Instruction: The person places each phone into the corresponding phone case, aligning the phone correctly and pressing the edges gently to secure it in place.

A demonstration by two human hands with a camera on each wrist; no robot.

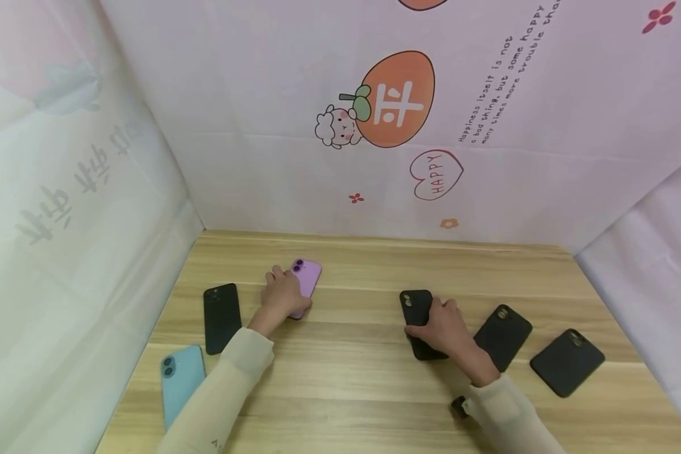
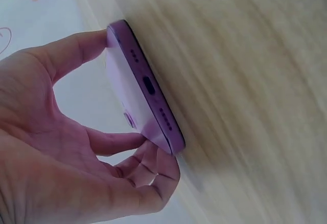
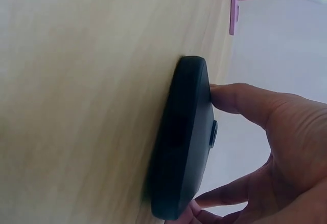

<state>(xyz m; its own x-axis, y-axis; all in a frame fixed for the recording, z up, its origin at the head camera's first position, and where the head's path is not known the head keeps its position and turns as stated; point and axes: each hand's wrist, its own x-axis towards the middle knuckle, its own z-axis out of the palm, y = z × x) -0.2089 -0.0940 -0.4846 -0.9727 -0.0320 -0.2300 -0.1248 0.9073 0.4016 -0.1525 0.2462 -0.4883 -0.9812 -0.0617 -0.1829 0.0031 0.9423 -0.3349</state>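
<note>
A light purple phone (image 1: pixel 310 275) lies back up toward the far left of the wooden table, its camera end pointing away. My left hand (image 1: pixel 282 295) grips it across its width. The left wrist view shows the thumb on one long edge, curled fingers on the other, and the charging port end of the phone (image 2: pixel 140 88). Right of centre, my right hand (image 1: pixel 445 328) holds a black phone case (image 1: pixel 417 315) by its two long sides. In the right wrist view the case (image 3: pixel 186 137) stays close against the tabletop, its raised camera ring facing up.
On the left are a black phone (image 1: pixel 221 318) and a light blue phone (image 1: pixel 181 378), partly behind the left sleeve. Two more black phone cases (image 1: pixel 504 334) (image 1: pixel 567 362) lie at right. A small dark object (image 1: pixel 458 407) shows by the right cuff. Printed cloth walls (image 1: pixel 295 183) surround the table.
</note>
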